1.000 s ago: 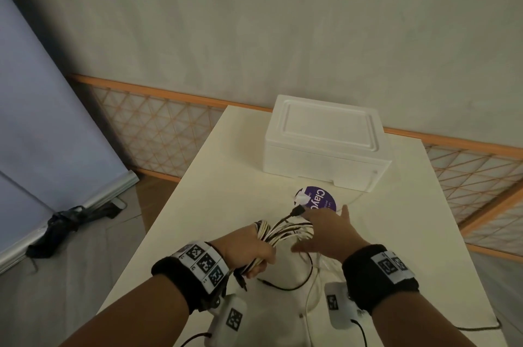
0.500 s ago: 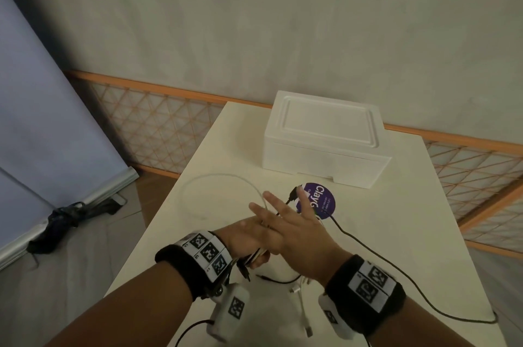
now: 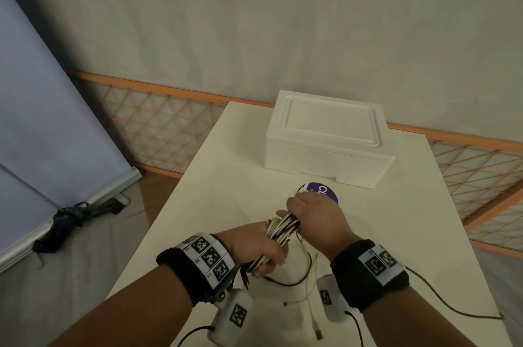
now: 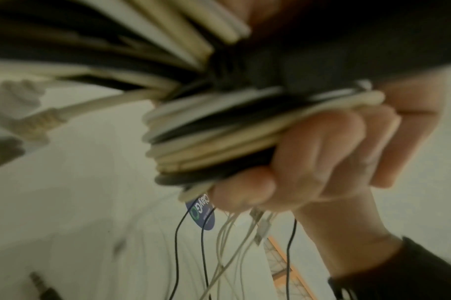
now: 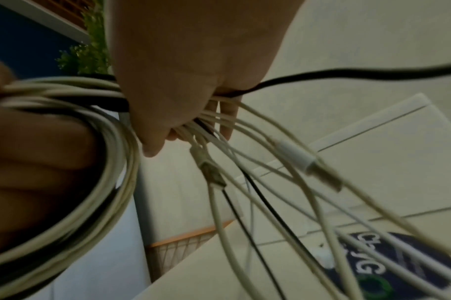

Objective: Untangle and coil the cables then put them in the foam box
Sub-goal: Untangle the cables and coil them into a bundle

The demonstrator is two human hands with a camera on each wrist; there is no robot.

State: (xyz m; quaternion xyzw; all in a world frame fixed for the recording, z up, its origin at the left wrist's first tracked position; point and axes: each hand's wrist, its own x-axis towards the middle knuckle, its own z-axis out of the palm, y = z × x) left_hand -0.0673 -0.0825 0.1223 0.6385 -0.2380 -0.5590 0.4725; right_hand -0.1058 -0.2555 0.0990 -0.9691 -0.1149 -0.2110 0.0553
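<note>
**Mia:** White wood made up the big table (image 3: 226, 177), and the foam box (image 3: 328, 143) sat at its far end with its lid on.

**Ben:** Where were the cables?

**Mia:** The bundle of cables (image 3: 281, 229) was up off the table, between both hands, nearer the person than the box. The left hand (image 3: 254, 250) had its fingers curled tight round one end.

**Ben:** And the other hand?

**Mia:** A moment before, the right hand (image 3: 314, 222) was flat and open, reaching across. Now its fingers were wrapped round the far end of the bundle. A white loop that had lain out on the table was gone from there too.

**Ben:** So what did that mean?

**Mia:** I think another turn got pulled into the coil. But it was not done. Loose ends (image 3: 311, 315) lay on the table, and one black cable (image 3: 452, 311) trailed off to the right.

**Ben:** Anything small?

**Mia:** A round purple sticker (image 3: 325, 191) peeked out behind the right hand.
</note>
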